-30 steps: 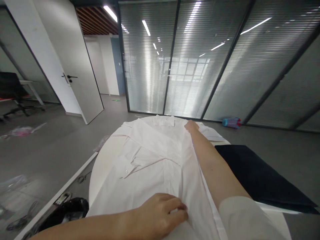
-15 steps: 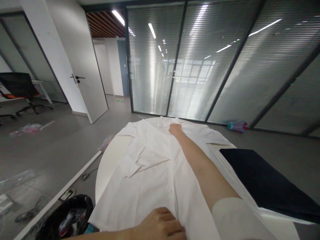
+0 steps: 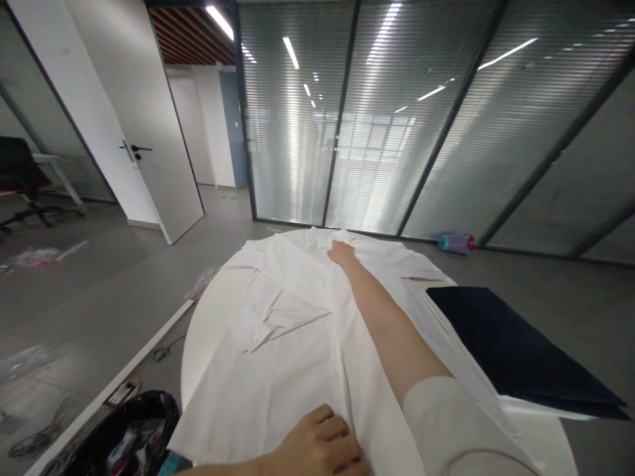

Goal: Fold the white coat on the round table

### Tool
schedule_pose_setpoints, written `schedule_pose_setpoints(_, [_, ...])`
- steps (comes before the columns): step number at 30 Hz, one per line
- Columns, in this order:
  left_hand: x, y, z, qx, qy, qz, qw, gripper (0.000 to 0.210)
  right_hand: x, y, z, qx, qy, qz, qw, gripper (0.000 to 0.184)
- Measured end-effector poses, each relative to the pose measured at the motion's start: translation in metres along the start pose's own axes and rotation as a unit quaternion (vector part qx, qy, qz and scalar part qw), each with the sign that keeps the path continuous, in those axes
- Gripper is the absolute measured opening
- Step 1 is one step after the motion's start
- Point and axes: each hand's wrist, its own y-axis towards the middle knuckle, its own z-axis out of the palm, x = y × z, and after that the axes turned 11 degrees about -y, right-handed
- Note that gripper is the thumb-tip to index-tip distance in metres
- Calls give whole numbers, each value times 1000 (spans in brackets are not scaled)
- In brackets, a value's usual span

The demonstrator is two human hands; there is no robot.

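Note:
A white long-sleeved shirt [image 3: 292,383] lies spread over a round white table [image 3: 198,344], its collar at the far edge. One sleeve is folded across the front, and a small button shows on its cuff [image 3: 255,334]. My right hand [image 3: 342,252] reaches far out to just below the collar, its fingers closed on the fabric of the front. Close to me, my left hand [image 3: 325,444] rests low on the shirt by the front opening, with its fingers curled around the cloth; the fingertips are hidden.
Folded dark navy cloth [image 3: 510,344] lies on white fabric at the table's right. A black-lined trash bin [image 3: 133,430] stands at the lower left, near cables and plastic wrap on the floor. Beyond are an open door [image 3: 133,125], glass partitions and a blue-and-red bundle [image 3: 455,243].
The view has shifted slightly, so the surroundings sit a little further left. Both hands keep about the same places on the shirt, which lies as before.

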Motion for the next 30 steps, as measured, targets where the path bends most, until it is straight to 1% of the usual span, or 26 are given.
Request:
schedule_pose_setpoints(3, [2,-2,2,-12,-12,6,1000,15,5,-1,3,-21,6,-4,1000,53])
schedule_pose_setpoints(5, [3,-1,1,-10,-24,12,1000,17,9,-1,8,-21,13,-17,1000,61])
schedule_pose_setpoints(9, [4,4,-7,49,-30,14,998,22,14,-1,19,11,27,-39,999,75])
schedule_pose_setpoints(11, [1,7,-15,80,-32,17,996,18,14,-5,19,14,30,-45,998,77])
schedule_pose_setpoints(13, [-4,10,-27,104,-58,9,993,14,15,-11,14,-1,30,-53,998,75])
schedule_pose_setpoints(15, [-6,11,-45,108,-120,-30,986,17,21,-20,4,-36,31,-66,997,67])
schedule_pose_setpoints(16, [-4,10,-58,89,-157,-64,982,18,26,-26,-2,-57,33,-78,995,62])
schedule_pose_setpoints(17, [1,9,-72,55,-190,-115,973,20,34,-33,-8,-78,36,-96,992,56])
schedule_pose_setpoints(18, [10,8,-88,9,-217,-176,960,23,44,-42,-14,-92,41,-117,988,52])
schedule_pose_setpoints(19, [22,6,-105,-63,-227,-241,941,27,56,-54,-20,-103,48,-150,982,48])
schedule_pose_setpoints(20, [40,3,-122,-118,-224,-320,913,31,69,-68,-24,-108,57,-200,972,44])
schedule_pose_setpoints(21, [61,-1,-138,-164,-210,-376,887,35,83,-85,-27,-109,64,-263,956,41])
schedule_pose_setpoints(22, [86,-5,-153,-220,-190,-415,862,34,97,-106,-30,-113,71,-348,928,37])
schedule_pose_setpoints(23, [113,-10,-166,-272,-175,-440,838,31,110,-129,-32,-113,74,-442,887,33])
schedule_pose_setpoints(24, [140,-14,-176,-311,-167,-465,812,28,122,-155,-33,-115,73,-526,840,30])
schedule_pose_setpoints(25, [167,-18,-183,-334,-169,-502,780,25,133,-181,-34,-126,70,-590,795,29])
schedule_pose_setpoints(26, [192,-21,-188,-327,-186,-547,748,23,143,-207,-35,-142,70,-639,753,29])
schedule_pose_setpoints(27, [214,-23,-190,-305,-204,-593,717,22,151,-232,-35,-160,70,-675,717,31])
schedule_pose_setpoints(29, [247,-25,-190,-271,-216,-636,689,21,164,-273,-34,-194,75,-715,667,37])
schedule_pose_setpoints(30, [259,-25,-188,-254,-219,-651,681,21,170,-288,-32,-206,77,-728,649,38])
